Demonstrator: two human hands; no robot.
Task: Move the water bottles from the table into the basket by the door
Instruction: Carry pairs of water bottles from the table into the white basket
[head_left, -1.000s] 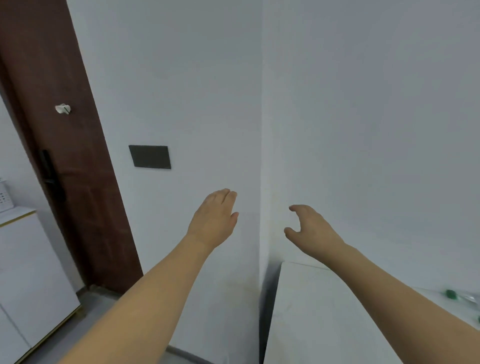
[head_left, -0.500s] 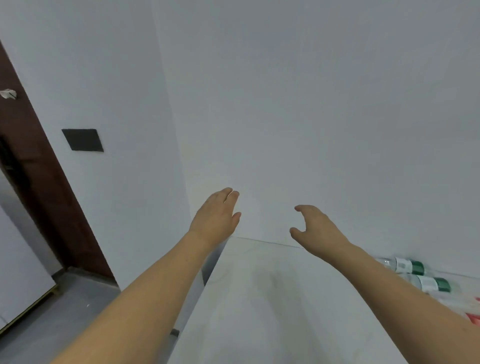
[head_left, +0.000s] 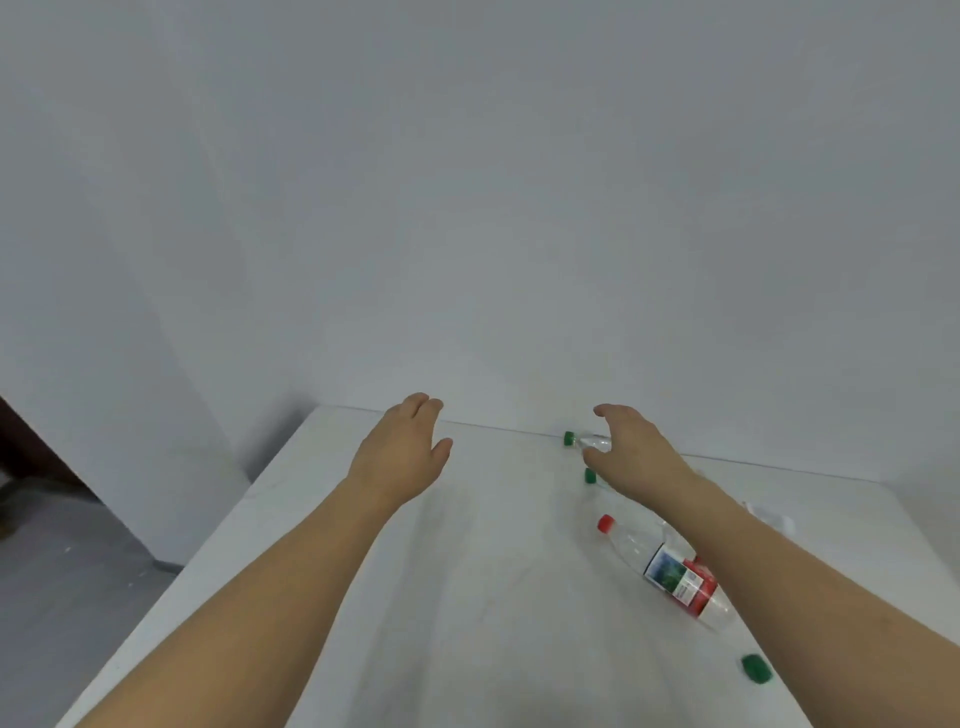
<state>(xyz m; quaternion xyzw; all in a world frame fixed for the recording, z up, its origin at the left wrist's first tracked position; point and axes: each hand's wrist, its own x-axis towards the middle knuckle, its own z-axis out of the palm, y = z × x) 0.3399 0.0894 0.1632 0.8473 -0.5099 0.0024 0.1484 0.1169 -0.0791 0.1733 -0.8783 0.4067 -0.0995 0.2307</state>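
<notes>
Several clear plastic water bottles lie on their sides on the white table (head_left: 426, 597). A red-capped bottle (head_left: 670, 569) with a red and blue label lies under my right forearm. Two green-capped bottles lie near the wall: one (head_left: 584, 440) just past my right fingers, another (head_left: 590, 475) mostly hidden below my right hand. A further green cap (head_left: 756, 668) shows at the lower right, its bottle hidden by my arm. My right hand (head_left: 631, 452) hovers open above the green-capped bottles, touching none. My left hand (head_left: 402, 452) is open over the table, holding nothing. The basket is out of view.
White walls close off the table's far side and left corner. Grey floor (head_left: 67, 587) lies to the left of the table's left edge, with a dark brown door edge (head_left: 21, 447) at the far left.
The view has swung right, away from the door and wall plate, onto the table. More bottles have come into view. Both hands remain open and now reach over the tabletop.
</notes>
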